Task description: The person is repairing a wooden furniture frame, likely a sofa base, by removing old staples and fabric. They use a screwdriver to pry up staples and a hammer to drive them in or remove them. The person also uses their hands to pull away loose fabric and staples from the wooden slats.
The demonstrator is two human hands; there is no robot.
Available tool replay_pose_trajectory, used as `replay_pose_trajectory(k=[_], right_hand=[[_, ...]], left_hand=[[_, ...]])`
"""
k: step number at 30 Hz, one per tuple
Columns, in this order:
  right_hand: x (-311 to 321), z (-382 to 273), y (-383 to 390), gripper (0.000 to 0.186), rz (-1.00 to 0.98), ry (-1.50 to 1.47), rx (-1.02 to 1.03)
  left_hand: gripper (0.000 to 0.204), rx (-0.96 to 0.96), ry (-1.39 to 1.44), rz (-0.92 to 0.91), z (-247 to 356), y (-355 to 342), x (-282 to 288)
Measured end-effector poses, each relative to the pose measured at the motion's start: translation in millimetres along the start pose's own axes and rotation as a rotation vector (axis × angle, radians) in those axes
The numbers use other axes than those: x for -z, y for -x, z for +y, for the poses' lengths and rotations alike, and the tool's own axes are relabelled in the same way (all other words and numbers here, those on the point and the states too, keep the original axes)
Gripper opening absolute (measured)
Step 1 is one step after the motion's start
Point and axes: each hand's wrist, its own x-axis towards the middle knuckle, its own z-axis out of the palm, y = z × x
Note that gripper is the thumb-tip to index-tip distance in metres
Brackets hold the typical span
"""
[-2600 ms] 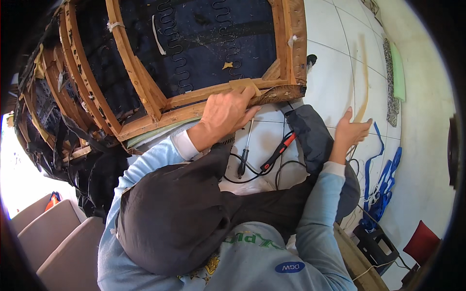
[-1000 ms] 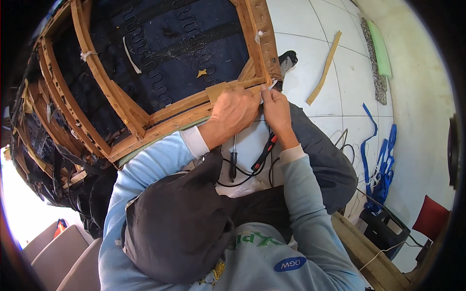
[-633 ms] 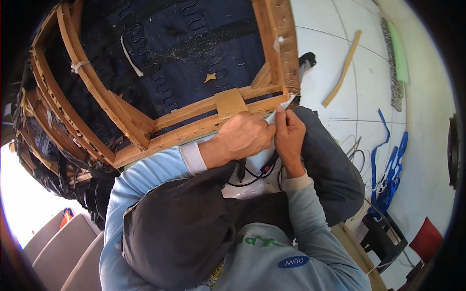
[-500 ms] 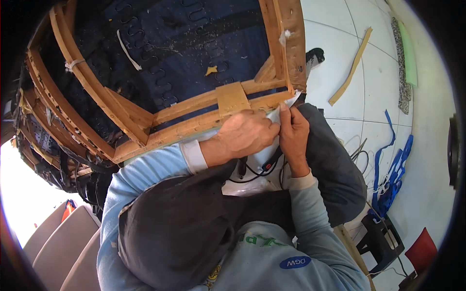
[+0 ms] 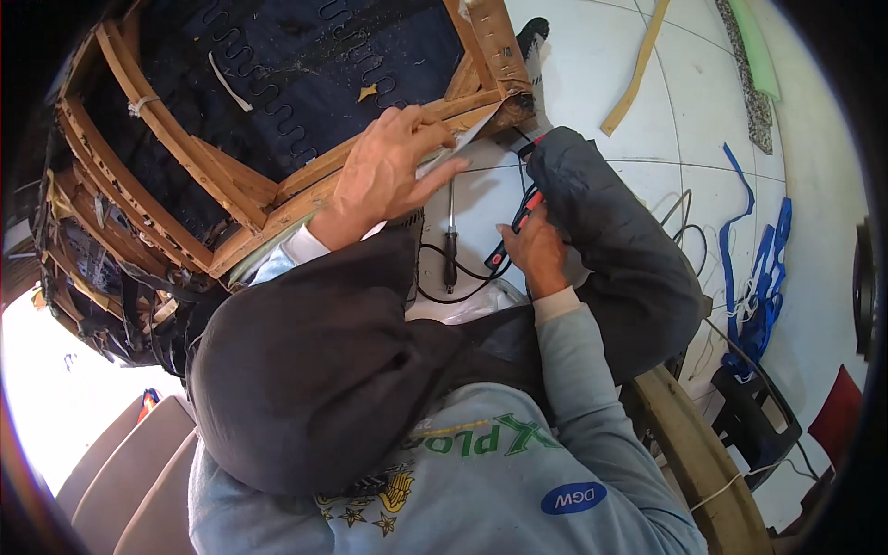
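Note:
My left hand (image 5: 390, 166) is at the near rail of a wooden seat frame (image 5: 319, 190), its thumb stretched out and apart from the fingers. A whitish strip of sheet material (image 5: 474, 135) runs along the rail's edge toward the frame's corner, passing between that thumb and the fingers. Lower and to the right, my right hand (image 5: 538, 248) closes from above over a black-and-red corded tool (image 5: 498, 257) near the floor; its fingers partly cover it. A screwdriver (image 5: 450, 245) with a dark handle lies between my legs, to the left of that tool.
Zigzag springs (image 5: 242, 65) and dark cloth fill the frame. A black cable (image 5: 435, 294) loops by my legs. On the tiled floor at right lie a yellowish strip (image 5: 636, 69), blue straps (image 5: 768, 287) and a black stool-like object (image 5: 754, 416).
My hands have separated: the right left the strip at the corner and came down to the corded tool. My left hand shifted left and opened. The view has also moved.

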Motion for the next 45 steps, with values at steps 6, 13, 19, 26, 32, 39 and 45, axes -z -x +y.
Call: replay_pose_trajectory(k=[6,13,19,26,32,39,45], right_hand=[[17.8,-9.7,3.8,0.073,-0.059,-0.172,-0.08],[3.9,-3.5,8.9,0.057,0.208,0.196,0.061],[-37.5,-47.2,18.8,0.045,0.042,0.122,0.264],[-103.0,-4.4,1.2,0.037,-0.142,-0.275,0.222],[-29.4,-30.8,78.6,0.016,0.278,-0.726,0.637],[-1.6,-55.2,70.3,0.024,0.261,-0.667,0.888],[-20.7,-78.5,74.3,0.041,0.138,-0.224,0.82]], left_hand=[[0.076,-0.117,-0.209,-0.323,9.4,60.8,-21.8],[0.067,-0.181,-0.057,-0.323,-16.5,100.5,-76.3],[0.049,0.014,0.469,-0.082,-21.9,88.1,-87.5],[0.039,0.275,0.707,-0.083,-24.9,76.0,-80.9],[0.035,0.344,0.774,0.011,-15.7,115.5,-44.3],[0.02,0.438,0.227,0.368,-4.8,175.4,-3.0],[0.043,0.459,-0.212,0.43,-23.2,152.7,0.4]])
